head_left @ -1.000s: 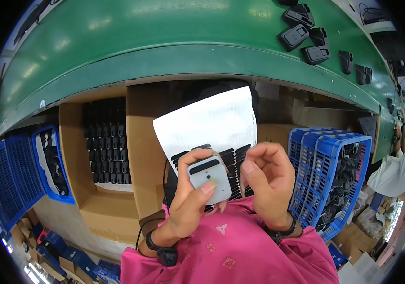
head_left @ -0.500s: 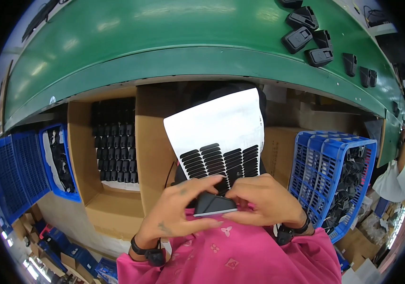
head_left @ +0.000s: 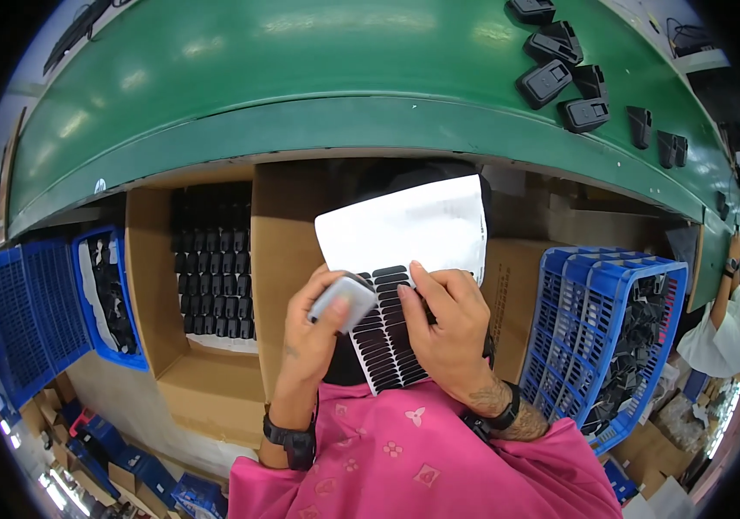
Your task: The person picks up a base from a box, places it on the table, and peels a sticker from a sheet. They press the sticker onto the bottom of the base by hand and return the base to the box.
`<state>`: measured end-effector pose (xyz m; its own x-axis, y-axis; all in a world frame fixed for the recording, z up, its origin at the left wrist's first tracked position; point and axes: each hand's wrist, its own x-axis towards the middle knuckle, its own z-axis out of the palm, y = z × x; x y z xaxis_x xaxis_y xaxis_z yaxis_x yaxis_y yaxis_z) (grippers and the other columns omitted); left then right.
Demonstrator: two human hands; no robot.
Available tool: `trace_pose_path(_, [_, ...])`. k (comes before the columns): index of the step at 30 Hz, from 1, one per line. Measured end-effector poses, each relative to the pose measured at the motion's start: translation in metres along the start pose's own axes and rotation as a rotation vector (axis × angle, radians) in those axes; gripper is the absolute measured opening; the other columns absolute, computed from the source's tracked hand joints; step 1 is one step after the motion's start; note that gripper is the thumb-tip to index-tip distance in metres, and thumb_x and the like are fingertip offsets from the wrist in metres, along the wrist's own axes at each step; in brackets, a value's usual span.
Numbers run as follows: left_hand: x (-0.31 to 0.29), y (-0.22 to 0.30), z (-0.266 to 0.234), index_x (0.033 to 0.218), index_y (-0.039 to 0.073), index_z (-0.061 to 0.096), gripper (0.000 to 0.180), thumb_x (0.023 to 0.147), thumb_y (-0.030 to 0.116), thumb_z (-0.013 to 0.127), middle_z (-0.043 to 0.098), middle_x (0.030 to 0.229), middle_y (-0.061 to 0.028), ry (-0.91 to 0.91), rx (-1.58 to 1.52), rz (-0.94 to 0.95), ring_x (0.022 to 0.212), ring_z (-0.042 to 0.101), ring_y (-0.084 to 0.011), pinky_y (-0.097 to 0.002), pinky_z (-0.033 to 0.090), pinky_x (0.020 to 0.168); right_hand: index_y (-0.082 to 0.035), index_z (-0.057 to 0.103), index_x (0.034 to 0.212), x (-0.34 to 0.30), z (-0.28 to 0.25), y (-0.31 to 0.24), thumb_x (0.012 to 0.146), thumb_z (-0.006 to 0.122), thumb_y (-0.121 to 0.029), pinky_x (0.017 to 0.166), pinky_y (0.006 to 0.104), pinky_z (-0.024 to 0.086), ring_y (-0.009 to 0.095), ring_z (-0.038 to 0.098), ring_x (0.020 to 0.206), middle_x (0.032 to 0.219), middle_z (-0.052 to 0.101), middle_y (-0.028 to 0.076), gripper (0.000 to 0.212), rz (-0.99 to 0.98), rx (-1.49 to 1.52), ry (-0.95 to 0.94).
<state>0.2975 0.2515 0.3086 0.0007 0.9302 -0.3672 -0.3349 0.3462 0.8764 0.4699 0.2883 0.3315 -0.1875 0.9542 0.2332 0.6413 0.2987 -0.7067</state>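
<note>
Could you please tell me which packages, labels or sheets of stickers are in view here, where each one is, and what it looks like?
Sticker sheet: under the right hand, white with rows of black oblong stickers.
Open carton: left of the hands, brown cardboard, filled with rows of black parts.
Small boxes: bottom left, blue.

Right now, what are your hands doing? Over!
Left hand shut on small grey part. Right hand pressing the white sheet of black stickers, fingertips on the strips. Nothing blocking either hand.
</note>
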Motion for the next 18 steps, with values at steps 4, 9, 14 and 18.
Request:
trace_pose_path(4, [0.003,0.0029,-0.0012,0.105,-0.005,0.056,0.048,0.08,0.035,0.069,0.059,0.1,-0.011,-0.058,-0.174,-0.026,0.092,0.056,-0.014,-0.0253,0.045,0.082,0.001,0.066,0.099,0.0015,0.0026,-0.0024,0.074,0.069,0.0,0.061,0.032,0.043,0.023,0.054,0.069,0.076,0.056,0.008,0.025,0.011,-0.024,0.017])
trace_pose_path(9, [0.0056,0.0071,-0.0066,0.101,-0.006,0.058,0.056,0.075,0.042,0.073,0.063,0.094,-0.01,-0.116,-0.039,-0.027,0.084,0.061,-0.0142,-0.0251,0.049,0.075,0.002,0.066,0.098,0.0022,0.002,-0.003,0.073,0.07,0.001,0.059,0.0302,0.044,0.021,0.056,0.066,0.077,0.058,0.009,0.025,0.057,0.06,0.026])
trace_pose_path(14, [0.0033,0.0067,-0.0064,0.103,-0.005,0.06,0.049,0.078,0.035,0.07,0.064,0.096,-0.0093,-0.15,-0.037,-0.014,0.088,0.06,-0.014,-0.0263,0.048,0.079,0.002,0.065,0.09,-0.0013,0.0018,-0.0051,0.073,0.07,0.0,0.056,0.0293,0.045,0.02,0.056,0.062,0.073,0.058,0.009,0.018,0.133,0.158,0.051])
trace_pose_path(18, [0.004,0.0081,-0.0044,0.102,-0.006,0.057,0.057,0.076,0.043,0.072,0.062,0.095,-0.0103,-0.136,-0.067,-0.03,0.085,0.06,-0.0136,-0.0248,0.049,0.076,0.001,0.062,0.082,-0.0003,0.001,-0.0067,0.074,0.069,0.0,0.055,0.0299,0.045,0.02,0.055,0.061,0.07,0.056,0.008,0.011,0.272,0.233,0.007])
